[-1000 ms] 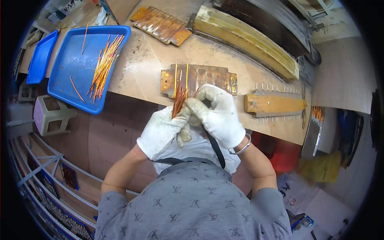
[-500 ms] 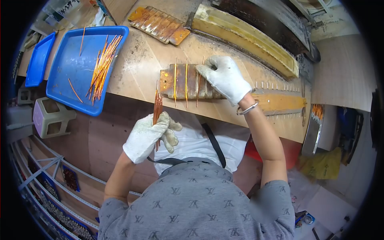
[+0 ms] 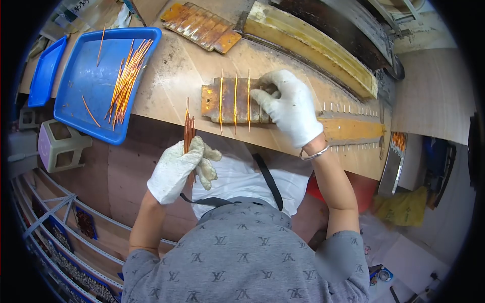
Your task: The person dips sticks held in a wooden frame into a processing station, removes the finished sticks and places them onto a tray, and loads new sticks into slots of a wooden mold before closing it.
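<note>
My left hand [image 3: 179,164], in a white work glove, is closed around a bundle of thin copper rods [image 3: 189,132] held upright in front of the bench edge. My gloved right hand [image 3: 290,103] is over the right part of a rusty grooved plate [image 3: 212,99], thumb and forefinger apart with nothing seen between them. Across that plate lie three copper rods [image 3: 235,103], roughly parallel, their ends sticking out past both long edges. The rightmost rod [image 3: 248,108] is beside my right fingertips. My right hand hides the plate's right end.
On the left, a blue tray [image 3: 91,45] holds many loose copper rods [image 3: 129,83]. A second grooved plate [image 3: 199,25] lies at the back, near a long yellowish block [image 3: 308,48]. To the right stretches a yellow bar [image 3: 353,131] with rod ends showing along both sides.
My right hand has let go of the third rod and shifted slightly right; that rod now lies straight across the plate. My left hand with its bundle has moved a little left.
</note>
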Action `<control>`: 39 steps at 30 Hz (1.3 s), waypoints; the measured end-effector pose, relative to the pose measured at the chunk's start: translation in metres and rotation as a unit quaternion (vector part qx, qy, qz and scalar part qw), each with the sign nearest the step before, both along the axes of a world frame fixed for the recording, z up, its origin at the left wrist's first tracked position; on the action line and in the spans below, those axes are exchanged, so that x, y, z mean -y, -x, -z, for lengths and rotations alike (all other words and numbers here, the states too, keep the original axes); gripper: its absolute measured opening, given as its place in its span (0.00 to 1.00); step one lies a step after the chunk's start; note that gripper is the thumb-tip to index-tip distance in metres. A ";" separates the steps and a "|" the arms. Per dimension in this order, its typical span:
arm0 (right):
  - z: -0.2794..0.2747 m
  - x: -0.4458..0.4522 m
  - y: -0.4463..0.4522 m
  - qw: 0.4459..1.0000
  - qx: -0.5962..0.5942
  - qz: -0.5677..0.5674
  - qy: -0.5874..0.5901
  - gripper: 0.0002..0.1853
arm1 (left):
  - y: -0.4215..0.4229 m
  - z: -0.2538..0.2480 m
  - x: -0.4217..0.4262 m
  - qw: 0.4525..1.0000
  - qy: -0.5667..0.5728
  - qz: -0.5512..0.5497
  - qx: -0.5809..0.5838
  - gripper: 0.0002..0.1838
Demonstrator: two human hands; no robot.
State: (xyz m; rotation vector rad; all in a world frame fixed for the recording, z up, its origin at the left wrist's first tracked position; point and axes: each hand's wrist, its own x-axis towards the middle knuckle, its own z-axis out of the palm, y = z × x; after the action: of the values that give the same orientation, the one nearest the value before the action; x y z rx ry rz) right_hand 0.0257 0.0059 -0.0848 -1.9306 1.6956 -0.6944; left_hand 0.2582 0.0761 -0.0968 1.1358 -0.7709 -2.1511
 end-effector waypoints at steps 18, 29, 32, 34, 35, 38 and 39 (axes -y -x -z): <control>0.011 0.034 0.007 0.982 -0.137 -0.096 0.088 0.13 | 0.007 0.000 0.003 0.999 0.029 -0.002 0.015 0.23; 0.007 0.031 0.009 0.987 -0.109 -0.095 0.071 0.11 | 0.012 -0.001 0.007 0.999 0.034 0.027 -0.008 0.23; 0.000 0.024 0.008 0.991 -0.049 -0.051 0.113 0.13 | 0.014 -0.003 0.009 0.999 0.031 0.031 -0.017 0.23; -0.013 0.010 0.003 0.994 0.030 -0.067 0.087 0.13 | 0.016 -0.009 0.012 0.998 0.019 0.053 -0.023 0.24; -0.012 -0.002 -0.002 0.992 0.115 -0.055 -0.004 0.13 | 0.020 -0.016 0.014 0.998 0.010 0.061 -0.008 0.24; -0.028 -0.030 -0.018 0.893 0.342 -0.080 -0.281 0.16 | 0.029 -0.016 0.016 0.995 0.024 0.095 -0.036 0.23; -0.021 -0.033 -0.020 0.864 0.376 -0.108 -0.317 0.13 | 0.032 -0.014 0.015 0.992 0.037 0.110 -0.047 0.22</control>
State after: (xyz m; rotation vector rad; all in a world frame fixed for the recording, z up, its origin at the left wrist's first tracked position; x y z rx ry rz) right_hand 0.0455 0.0384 -0.0634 -1.1303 1.0063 -0.5857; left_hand 0.2262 0.0608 -0.0823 0.9416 -0.9614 -2.3163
